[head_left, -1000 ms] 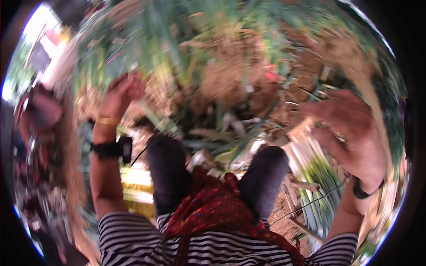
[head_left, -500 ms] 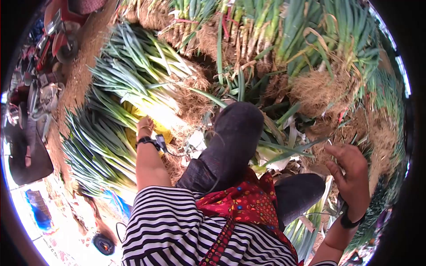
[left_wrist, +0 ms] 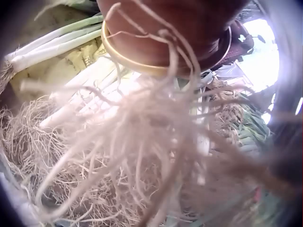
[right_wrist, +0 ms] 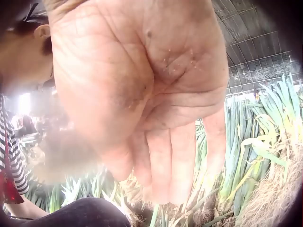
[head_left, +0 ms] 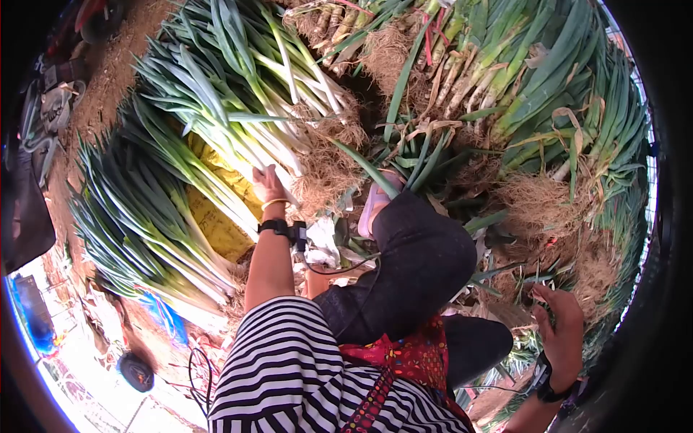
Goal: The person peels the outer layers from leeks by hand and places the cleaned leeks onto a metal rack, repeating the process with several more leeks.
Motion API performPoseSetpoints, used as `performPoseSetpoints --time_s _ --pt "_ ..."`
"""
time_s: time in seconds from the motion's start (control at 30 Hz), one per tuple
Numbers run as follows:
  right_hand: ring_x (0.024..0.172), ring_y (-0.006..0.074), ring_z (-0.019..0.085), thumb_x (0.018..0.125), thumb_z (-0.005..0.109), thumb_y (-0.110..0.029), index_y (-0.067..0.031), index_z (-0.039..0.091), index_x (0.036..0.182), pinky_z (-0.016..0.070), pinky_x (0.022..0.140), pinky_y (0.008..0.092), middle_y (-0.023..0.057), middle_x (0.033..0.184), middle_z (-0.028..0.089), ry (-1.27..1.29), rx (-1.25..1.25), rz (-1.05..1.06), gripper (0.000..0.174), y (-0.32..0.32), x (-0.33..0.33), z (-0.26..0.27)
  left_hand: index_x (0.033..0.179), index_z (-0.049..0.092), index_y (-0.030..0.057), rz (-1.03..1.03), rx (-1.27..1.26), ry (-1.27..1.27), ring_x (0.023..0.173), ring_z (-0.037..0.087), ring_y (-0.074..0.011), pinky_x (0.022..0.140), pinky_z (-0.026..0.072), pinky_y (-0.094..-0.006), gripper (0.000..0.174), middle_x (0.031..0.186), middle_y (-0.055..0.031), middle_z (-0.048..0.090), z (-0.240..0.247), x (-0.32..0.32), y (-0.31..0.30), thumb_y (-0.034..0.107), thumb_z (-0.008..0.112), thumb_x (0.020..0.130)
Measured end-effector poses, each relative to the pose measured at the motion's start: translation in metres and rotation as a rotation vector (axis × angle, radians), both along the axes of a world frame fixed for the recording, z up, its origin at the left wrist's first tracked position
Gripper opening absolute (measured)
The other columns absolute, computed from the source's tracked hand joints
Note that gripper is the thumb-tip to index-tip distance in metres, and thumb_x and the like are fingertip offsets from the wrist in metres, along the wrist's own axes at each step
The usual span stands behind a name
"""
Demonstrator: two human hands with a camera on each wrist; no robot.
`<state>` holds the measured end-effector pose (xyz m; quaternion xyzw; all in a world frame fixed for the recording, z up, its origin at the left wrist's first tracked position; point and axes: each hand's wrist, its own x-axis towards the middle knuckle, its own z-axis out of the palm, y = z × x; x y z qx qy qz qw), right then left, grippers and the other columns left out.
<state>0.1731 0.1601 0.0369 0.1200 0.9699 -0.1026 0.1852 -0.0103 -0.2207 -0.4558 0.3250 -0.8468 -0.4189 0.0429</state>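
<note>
Beside the left fingers [head_left: 261, 178], wiry roots [head_left: 328, 180]

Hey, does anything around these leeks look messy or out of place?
Yes: a green leaf slants from the root ends toward the shoe, out of line with the neatly laid leeks, so it looks stray.

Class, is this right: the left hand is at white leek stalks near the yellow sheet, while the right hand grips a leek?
Not quite: the right hand grips nothing; the right wrist view shows its bare palm. The left hand is at white leek stalks near the yellow sheet, as stated.
</note>
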Motion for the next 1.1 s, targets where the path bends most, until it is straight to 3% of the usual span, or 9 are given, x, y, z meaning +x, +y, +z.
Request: performPoseSetpoints --time_s 0.13,0.2,0.3,0.33,0.47,0.6,1.0,1.07,1.1 --pt "0.084 0.0322 0.056 0.076 0.062 -0.007 -0.0018 0.062 0.103 0.0436 0.077 0.0381 0.0143 0.088 0.062 -0.039 -0.01 -0.023 0.027 -0.001 -0.018 -0.008 0.098 0.059 0.0052 -0.323 -0.592 -0.104 0.083 0.053 -0.0401 0.072 0.0435 -0.0469 0.032 0.095 -0.0187 0.055 -0.039 -0.015 -0.05 0.029 0.061 0.077" --pt "0.085 0.0321 0.056 0.076 0.062 -0.007 -0.0014 0.062 0.103 0.0439 0.077 0.0378 0.0144 0.088 0.062 -0.049 -0.016 -0.024 0.027 -0.002 -0.025 -0.014 0.119 0.047 0.0001 0.318 -0.005 -0.239 0.097 0.054 -0.0391 0.08 0.0458 -0.0472 0.055 0.112 -0.0216 0.053 -0.033 -0.026 -0.05 0.026 0.068 0.075" --pt "0.085 0.0319 0.057 0.076 0.062 -0.005 -0.0008 0.062 0.103 0.0441 0.076 0.0375 0.0144 0.088 0.062 -0.062 -0.034 -0.033 0.028 -0.005 -0.033 -0.019 0.134 0.029 -0.0025 0.36 0.61 -0.42 0.108 0.052 -0.0344 0.089 0.0451 -0.0434 0.081 0.129 -0.0249 0.042 -0.069 -0.023 -0.06 0.026 0.074 0.072" --pt "0.085 0.0318 0.057 0.075 0.062 -0.004 -0.0006 0.062 0.103 0.0441 0.076 0.0374 0.0144 0.087 0.062 -0.066 -0.048 -0.043 0.028 -0.006 -0.036 -0.02 0.132 0.034 -0.007 0.213 0.475 -0.515 0.106 0.054 -0.0303 0.087 0.0462 -0.0389 0.086 0.128 -0.0234 0.046 -0.088 -0.019 -0.066 0.033 0.076 0.069" --pt "0.084 0.0318 0.057 0.076 0.061 -0.005 -0.0008 0.062 0.103 0.0438 0.076 0.0378 0.0144 0.087 0.062 -0.092 -0.031 -0.016 0.028 -0.009 -0.045 -0.018 0.112 0.053 -0.0133 0.013 0.537 -0.421 0.09 0.06 -0.0259 0.075 0.0469 -0.0309 0.068 0.101 -0.0196 0.062 -0.06 -0.015 -0.069 0.027 0.078 0.063" --pt "0.082 0.0325 0.056 0.076 0.061 -0.008 -0.001 0.062 0.103 0.0433 0.076 0.0381 0.0147 0.087 0.062 -0.108 0.02 0.04 0.027 -0.01 -0.047 -0.014 0.086 0.058 -0.0046 0.227 0.662 -0.058 0.066 0.055 -0.0224 0.062 0.0453 -0.0349 0.031 0.073 -0.0104 0.057 0.018 -0.021 -0.052 0.015 0.07 0.065" --pt "0.084 0.0319 0.058 0.076 0.064 -0.01 -0.0054 0.062 0.104 0.0447 0.075 0.0387 0.013 0.088 0.063 -0.135 0.106 0.009 0.029 -0.005 -0.028 -0.003 0.126 0.045 0.0024 0.213 0.946 -0.431 0.104 0.05 -0.0277 0.073 0.0463 -0.0452 0.059 0.116 -0.0098 0.053 -0.103 -0.001 -0.1 0.024 0.07 0.076" --pt "0.085 0.0319 0.058 0.076 0.065 -0.011 -0.0066 0.063 0.105 0.0449 0.076 0.0388 0.0117 0.091 0.064 -0.136 0.135 -0.05 0.03 -0.001 -0.02 0.001 0.127 0.048 0.0068 0.306 0.961 -0.436 0.11 0.047 -0.0265 0.083 0.0426 -0.0405 0.059 0.128 -0.0075 0.046 -0.106 0.004 -0.106 0.025 0.07 0.076" --pt "0.085 0.0318 0.058 0.077 0.065 -0.013 -0.007 0.063 0.106 0.0449 0.077 0.0388 0.0119 0.093 0.064 -0.137 0.122 -0.037 0.03 0.002 -0.019 0.001 0.131 0.044 0.0068 0.095 1.035 -0.439 0.112 0.047 -0.0263 0.089 0.0389 -0.0362 0.062 0.132 -0.0076 0.044 -0.119 0.007 -0.118 0.025 0.068 0.077"
